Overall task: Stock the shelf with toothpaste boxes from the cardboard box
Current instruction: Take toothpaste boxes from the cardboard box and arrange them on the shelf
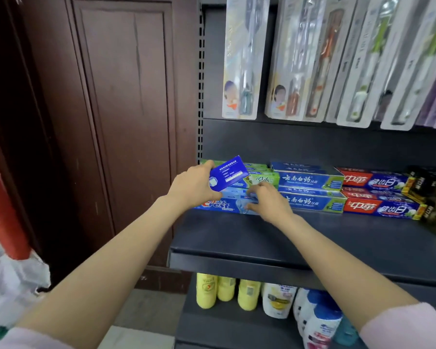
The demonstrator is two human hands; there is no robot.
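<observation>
At the far left stands a dark wooden door [121, 117], hard against the slotted upright [200, 79] that marks the left edge of the shelf [237, 238]; the front half of that shelf lies bare between its lip and the stock. The left hand [191, 187] reaches over the shelf's left end, fingers curled round a dark blue toothpaste box [228, 173] held tilted above the pile; below it lies a blue Crest box [222, 205] at the front, with green boxes [264, 176] behind. The right hand [268, 200] is just beside, fingers bent down onto the Crest box's right end; whether it grips or merely presses I cannot tell. Next come four blue-and-green boxes [310, 181], two stacks of two; then red-and-blue boxes [373, 180], at least three in view; dark packets [428, 187] blur at the right edge. Above hang toothbrush packs [300, 59]; below stand three yellow bottles [225, 290] and white-and-blue ones [320, 318].
</observation>
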